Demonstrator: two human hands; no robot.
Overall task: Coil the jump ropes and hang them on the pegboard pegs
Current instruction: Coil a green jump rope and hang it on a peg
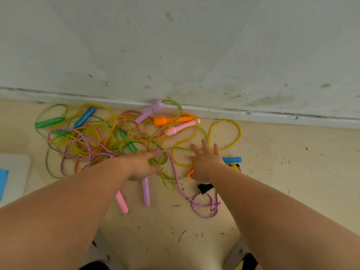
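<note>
Both hands reach into the jump ropes [109, 137] tangled on the floor against the wall [175, 45]. I see the left hand [141, 166] curled, its fingers pinching a green cord [162, 162]. The right hand [206, 162] lies spread, fingers straight, over a yellow cord [224, 123] and an orange handle [190, 173]. A braided purple rope [175, 172] runs between them, and a blue handle [231, 159] lies just beside the right hand.

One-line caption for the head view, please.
A person's left hand and open right hand reach into a tangle of coloured jump ropes on the floor beside a wall.
</note>
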